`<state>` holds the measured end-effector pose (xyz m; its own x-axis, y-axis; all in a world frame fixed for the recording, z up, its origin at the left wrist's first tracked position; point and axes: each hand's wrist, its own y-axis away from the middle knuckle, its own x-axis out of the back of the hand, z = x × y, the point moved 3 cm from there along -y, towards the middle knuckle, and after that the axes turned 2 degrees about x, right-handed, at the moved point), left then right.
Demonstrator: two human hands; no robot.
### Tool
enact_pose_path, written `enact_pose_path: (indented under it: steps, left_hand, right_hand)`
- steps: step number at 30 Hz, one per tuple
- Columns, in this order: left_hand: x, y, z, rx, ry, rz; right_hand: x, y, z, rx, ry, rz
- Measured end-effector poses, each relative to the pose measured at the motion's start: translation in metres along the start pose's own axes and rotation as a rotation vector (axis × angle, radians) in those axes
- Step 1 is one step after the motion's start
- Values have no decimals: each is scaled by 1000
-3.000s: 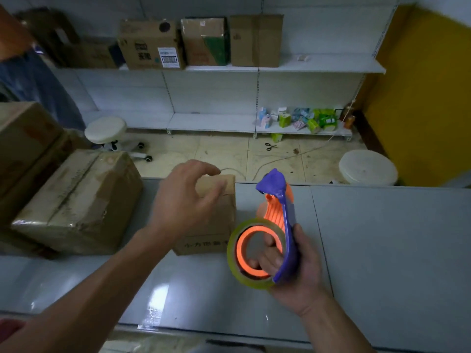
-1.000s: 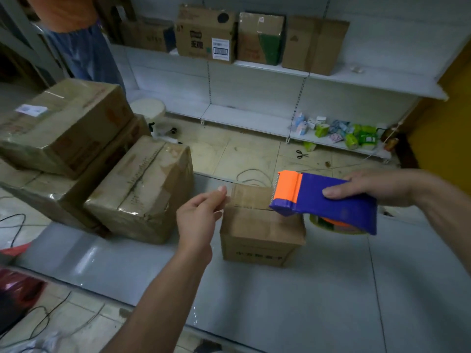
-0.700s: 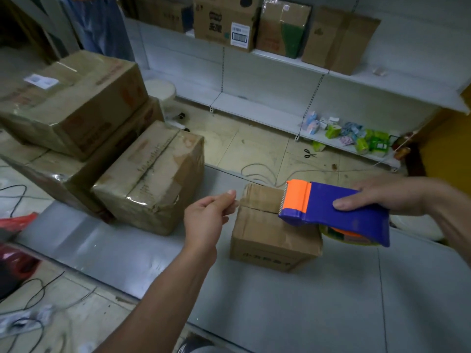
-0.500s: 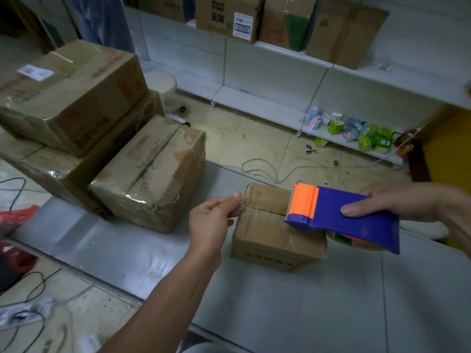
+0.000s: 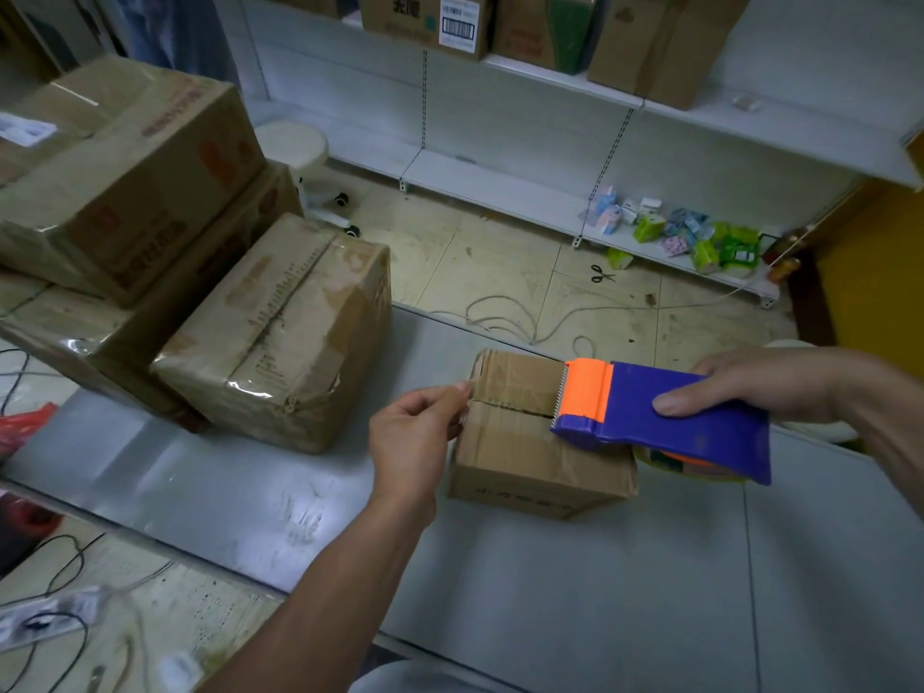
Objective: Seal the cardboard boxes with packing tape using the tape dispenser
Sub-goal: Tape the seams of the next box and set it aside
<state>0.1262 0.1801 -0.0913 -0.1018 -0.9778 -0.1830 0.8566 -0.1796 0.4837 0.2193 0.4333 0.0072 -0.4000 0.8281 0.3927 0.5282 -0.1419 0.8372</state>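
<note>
While the tape dispenser is gripped by the right hand over the small cardboard box on the table, the tape end appears pinched by the left hand. Tape is best kept taut, centred on the seam.

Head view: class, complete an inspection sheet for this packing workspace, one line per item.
Surface: grey table, scuffed sheen, carrying boxes.
Job's things: small cardboard box, flaps closed; blue-and-orange tape dispenser over its top; tape stretched along the seam.
Clutter: larger taped boxes stacked at left.
Grippers: left hand pinches the tape end at the box's left edge; right hand grips the dispenser.
Cables: light cord looped on the floor; black wires lower left.
Surroundings: scissors on the floor, stool, shelves with boxes and small packets.
</note>
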Motion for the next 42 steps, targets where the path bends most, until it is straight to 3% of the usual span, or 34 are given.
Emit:
enact_pose_path:
  steps: [6,10,14,20,27,28,30,32,35,38,42]
  left_hand:
    - [0,-7,-9,113,-3,-69]
    - [3,-12,-22,230,-112,-308]
    - [0,-11,-43,232,-170,-332]
    - [-3,-19,-51,171,-192,-550]
    - [1,-22,-39,132,-282,-476]
    - [4,-25,-31,83,-342,-393]
    - [6,-26,-4,-184,-506,-301]
    - [-9,-15,25,-530,-773,-498]
    - [-34,-3,38,-917,-1387,-789]
    - [-44,-10,26,-1004,-1747,-904]
    - [-46,-18,23,-1023,-1730,-887]
  right_hand:
    - [1,-2,-4,-28,-20,-13]
    - [-1,-3,-5,-40,-20,9]
    - [-2,-3,-8,-66,-8,23]
    - [-2,-4,-7,-74,10,14]
    - [-5,0,-11,-124,-6,36]
    - [-6,1,-11,-127,-11,45]
    - [-8,3,-11,-134,-23,64]
    - [-9,4,-10,-141,-64,79]
    - [-11,3,-7,-128,-102,69]
    - [-11,2,-2,-121,-146,84]
    - [-10,1,7,-67,-185,67]
